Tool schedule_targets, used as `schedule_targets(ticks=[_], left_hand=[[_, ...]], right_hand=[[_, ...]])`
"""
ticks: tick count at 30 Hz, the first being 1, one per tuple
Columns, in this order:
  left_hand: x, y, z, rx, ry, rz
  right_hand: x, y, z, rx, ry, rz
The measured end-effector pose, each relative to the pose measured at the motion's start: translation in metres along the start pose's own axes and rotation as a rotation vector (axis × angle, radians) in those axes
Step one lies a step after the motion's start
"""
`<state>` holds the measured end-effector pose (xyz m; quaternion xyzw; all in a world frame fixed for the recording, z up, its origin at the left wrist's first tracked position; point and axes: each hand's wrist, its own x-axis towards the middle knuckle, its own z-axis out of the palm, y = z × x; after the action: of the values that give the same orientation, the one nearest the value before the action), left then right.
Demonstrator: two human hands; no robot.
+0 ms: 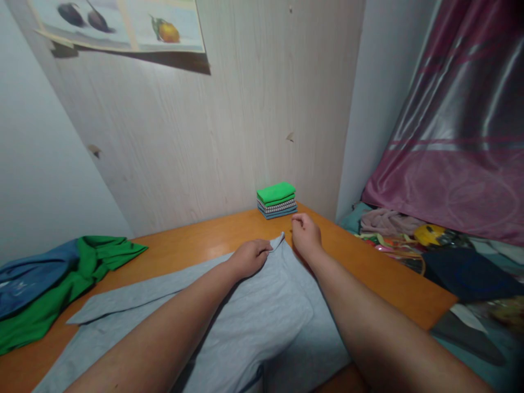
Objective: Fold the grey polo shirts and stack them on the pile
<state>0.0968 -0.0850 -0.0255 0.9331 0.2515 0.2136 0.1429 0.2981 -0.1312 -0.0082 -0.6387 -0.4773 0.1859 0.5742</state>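
A light grey long-sleeved shirt (262,311) lies spread on the orange-brown wooden table, one sleeve stretching to the left. My left hand (251,257) is closed on the shirt's far edge, pinching the cloth close to a raised corner. Just right of that corner, my right hand (306,236) is curled into a loose fist. No cloth shows between its fingers, and a small gap separates it from the corner. Both forearms reach over the shirt and hide parts of it.
A small stack of folded cloths (276,201), bright green on top, stands by the wall. Crumpled green (88,273) and blue (36,273) garments lie at the left. Beyond the table's right edge are assorted clothes (470,273) and a shiny pink curtain (458,185).
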Motion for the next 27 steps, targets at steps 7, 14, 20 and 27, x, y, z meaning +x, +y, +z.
schedule_targets(ticks=[7,14,20,27], left_hand=[[-0.014,0.005,-0.002,0.101,-0.090,0.016],[-0.037,0.018,-0.011,0.153,-0.156,-0.046],[-0.058,0.025,-0.018,0.151,-0.123,-0.058],[-0.114,0.005,-0.055,0.273,-0.035,-0.349]], right_hand=[[-0.014,-0.013,0.000,-0.767,-0.267,-0.261],[-0.019,-0.024,-0.005,-0.883,-0.199,-0.305],[-0.023,0.001,0.013,-0.967,-0.616,-0.391],[-0.016,0.030,0.017,-1.091,-0.626,-0.306]])
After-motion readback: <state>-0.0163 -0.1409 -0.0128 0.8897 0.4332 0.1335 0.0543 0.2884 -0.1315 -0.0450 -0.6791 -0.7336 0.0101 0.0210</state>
